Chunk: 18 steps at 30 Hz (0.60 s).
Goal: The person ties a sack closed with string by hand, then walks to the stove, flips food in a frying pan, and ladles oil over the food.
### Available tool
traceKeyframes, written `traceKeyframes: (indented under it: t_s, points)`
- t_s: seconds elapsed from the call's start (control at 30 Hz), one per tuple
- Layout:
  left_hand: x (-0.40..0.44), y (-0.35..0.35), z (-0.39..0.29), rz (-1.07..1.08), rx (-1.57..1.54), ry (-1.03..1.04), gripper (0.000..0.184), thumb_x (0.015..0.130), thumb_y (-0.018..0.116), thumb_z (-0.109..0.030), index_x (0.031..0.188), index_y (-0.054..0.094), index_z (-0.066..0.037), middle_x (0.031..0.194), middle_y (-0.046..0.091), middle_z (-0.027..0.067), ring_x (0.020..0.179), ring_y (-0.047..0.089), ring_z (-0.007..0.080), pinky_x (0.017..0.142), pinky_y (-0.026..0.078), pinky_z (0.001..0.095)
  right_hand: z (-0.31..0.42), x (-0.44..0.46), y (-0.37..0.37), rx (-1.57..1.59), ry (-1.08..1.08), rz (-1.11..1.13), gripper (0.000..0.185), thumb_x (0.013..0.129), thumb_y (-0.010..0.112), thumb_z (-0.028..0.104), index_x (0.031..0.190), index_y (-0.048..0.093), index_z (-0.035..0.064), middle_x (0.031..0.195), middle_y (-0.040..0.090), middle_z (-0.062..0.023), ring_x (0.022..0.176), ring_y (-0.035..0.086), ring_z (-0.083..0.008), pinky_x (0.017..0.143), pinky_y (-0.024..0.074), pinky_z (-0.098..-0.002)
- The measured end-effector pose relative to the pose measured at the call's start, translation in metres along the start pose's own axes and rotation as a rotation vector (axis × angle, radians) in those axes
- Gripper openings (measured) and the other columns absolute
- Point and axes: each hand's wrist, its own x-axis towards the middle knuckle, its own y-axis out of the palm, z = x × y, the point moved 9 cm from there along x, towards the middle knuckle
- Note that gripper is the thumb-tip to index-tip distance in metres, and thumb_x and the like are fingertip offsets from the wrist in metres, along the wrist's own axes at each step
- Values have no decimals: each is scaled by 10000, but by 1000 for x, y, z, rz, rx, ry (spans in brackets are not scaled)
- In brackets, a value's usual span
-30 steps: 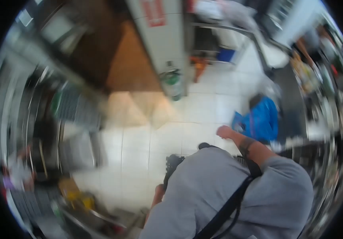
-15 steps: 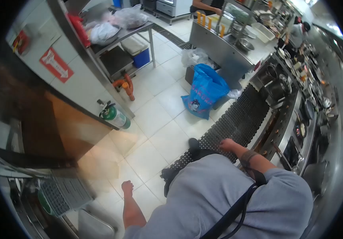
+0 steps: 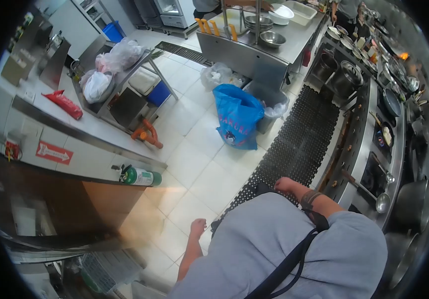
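My left hand hangs by my side above the white floor tiles, its fingers curled in and nothing seen in them. On the other side, my right hand is closed in a loose fist over the black rubber mat. Neither hand touches any object. Ahead on the floor stands a blue plastic bag, leaning against a grey bin. To the right runs a steel cooking range, with a ladle and a frying pan on it.
A green fire extinguisher and orange pipes are at the left wall. Behind them is a steel table with plastic bags. A steel counter holds bowls. Co-workers stand at the back; a flame burns on the range.
My view has shifted, and the bag and counter now sit further left. My left hand has swung forward and closer to my body. The right hand stays closed at my side.
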Motion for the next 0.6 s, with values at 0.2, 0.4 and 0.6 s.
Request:
traceKeyframes:
  t_s: [0.2,0.4,0.6]
  points:
    - [-21,46,-3,89,320,96,293,910,581,-252,994,685,9,890,688,96,742,674,191,570,516,335,-55,46,-104,-67,167,-52,275,810,624,264,978,753,89,851,715,-175,757,702,-319,717,568,-421]
    - [-27,84,-68,-29,635,275,267,876,588,-258,924,695,-18,863,682,225,840,671,368,733,519,433,-98,109,-163,-282,142,-36,285,806,609,249,985,745,75,946,716,-176,831,696,-343,772,556,-430]
    - [62,118,-103,86,530,316,204,793,677,-190,898,672,-15,892,678,231,876,654,396,753,514,460,-73,133,-222,6,215,-154,275,795,639,261,960,740,65,942,719,-167,879,694,-329,807,547,-412]
